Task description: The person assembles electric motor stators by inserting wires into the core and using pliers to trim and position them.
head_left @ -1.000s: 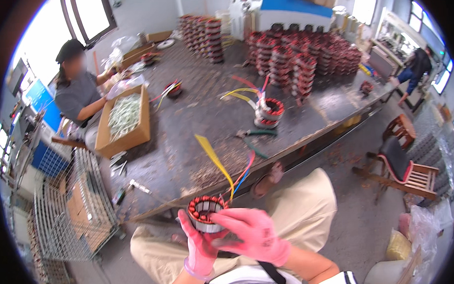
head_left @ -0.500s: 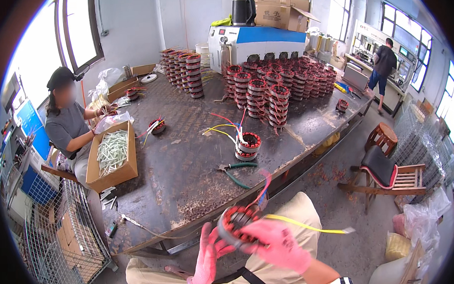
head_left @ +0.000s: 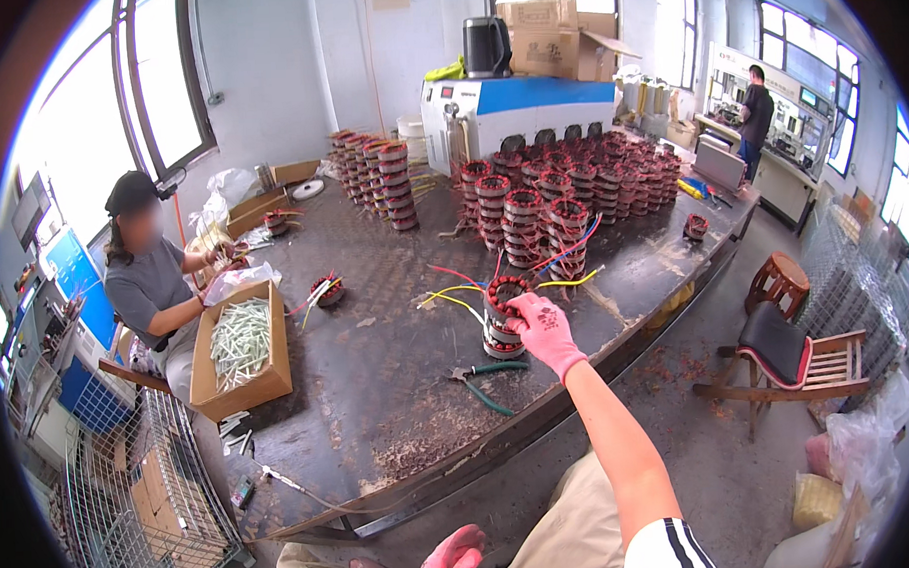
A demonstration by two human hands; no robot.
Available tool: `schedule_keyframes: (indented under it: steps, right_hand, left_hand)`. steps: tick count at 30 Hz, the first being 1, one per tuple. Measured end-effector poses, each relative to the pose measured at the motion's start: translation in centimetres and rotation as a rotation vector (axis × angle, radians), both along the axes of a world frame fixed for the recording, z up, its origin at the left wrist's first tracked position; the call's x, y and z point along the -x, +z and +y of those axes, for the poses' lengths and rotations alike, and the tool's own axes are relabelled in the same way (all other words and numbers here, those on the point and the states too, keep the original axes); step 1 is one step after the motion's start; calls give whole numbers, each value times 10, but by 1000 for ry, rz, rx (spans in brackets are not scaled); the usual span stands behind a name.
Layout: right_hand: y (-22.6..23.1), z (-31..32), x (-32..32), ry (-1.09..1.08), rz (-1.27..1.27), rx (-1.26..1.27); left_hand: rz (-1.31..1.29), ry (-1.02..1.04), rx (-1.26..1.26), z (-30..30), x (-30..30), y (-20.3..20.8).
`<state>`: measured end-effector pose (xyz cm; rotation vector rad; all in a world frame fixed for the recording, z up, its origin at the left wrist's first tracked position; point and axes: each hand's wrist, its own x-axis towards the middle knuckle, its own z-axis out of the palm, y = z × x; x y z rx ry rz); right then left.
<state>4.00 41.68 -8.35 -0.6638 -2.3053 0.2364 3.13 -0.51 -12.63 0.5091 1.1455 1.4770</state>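
My right hand (head_left: 543,331), in a pink glove, grips a ring-shaped motor stator (head_left: 505,296) with red windings by its near right side. That stator sits on top of a short stack of stators (head_left: 502,339) near the table's front edge. Yellow, red, blue and white lead wires (head_left: 571,278) fan out from it to both sides. My left hand (head_left: 452,556), also gloved in pink, rests low over my lap, loosely curled with nothing visible in it. Green-handled pliers (head_left: 486,371) lie on the table just before the stack.
Many stacked stators (head_left: 571,190) fill the table's far side by a blue-and-white machine (head_left: 538,106). A co-worker (head_left: 153,264) sits at the left behind a carton of white tubes (head_left: 241,342). A black-seated chair (head_left: 777,348) stands right; another person (head_left: 756,118) is at the back.
My right hand has carried the stator from over my lap forward onto the short stack. My left hand has let go of it and dropped lower. The head view has shifted slightly.
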Motion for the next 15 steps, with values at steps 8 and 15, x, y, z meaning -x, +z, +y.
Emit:
schedule_keyframes:
  steps: [8,15]
  right_hand:
    - [-2,-27,4,86,49,-189]
    - [-54,-82,7,147,-421,195]
  left_hand:
    - [193,-65,60,77,52,-1]
    - [227,-219,219,86,62,-10]
